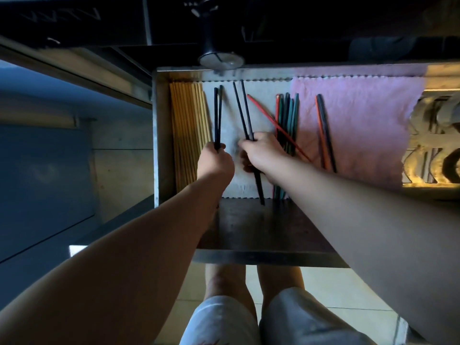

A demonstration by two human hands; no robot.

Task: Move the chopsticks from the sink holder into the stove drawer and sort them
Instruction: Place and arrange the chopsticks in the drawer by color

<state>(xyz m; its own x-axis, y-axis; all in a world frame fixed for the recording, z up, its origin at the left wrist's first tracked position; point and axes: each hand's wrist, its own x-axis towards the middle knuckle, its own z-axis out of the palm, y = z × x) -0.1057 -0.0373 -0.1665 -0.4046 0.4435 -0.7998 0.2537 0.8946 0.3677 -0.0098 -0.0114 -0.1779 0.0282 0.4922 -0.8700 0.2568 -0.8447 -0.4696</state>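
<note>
The metal stove drawer (157, 135) is pulled out below me. My left hand (214, 162) is closed around a pair of black chopsticks (218, 113) that point away over a white liner cloth. My right hand (261, 153) grips another pair of black chopsticks (242, 110); their lower ends stick out below the hand. A row of several wooden chopsticks (186, 125) lies along the drawer's left wall. One red chopstick (271, 120) lies slanted across a bunch of green and blue chopsticks (290, 120). An orange and a dark chopstick (323, 130) rest on the pink cloth.
A pink cloth (361, 125) lines the drawer's right part and a white cloth (230, 125) the middle. A dark round knob (220, 58) hangs over the drawer's far edge. A cabinet door (44, 175) stands at left. My legs and a tiled floor (348, 290) are below.
</note>
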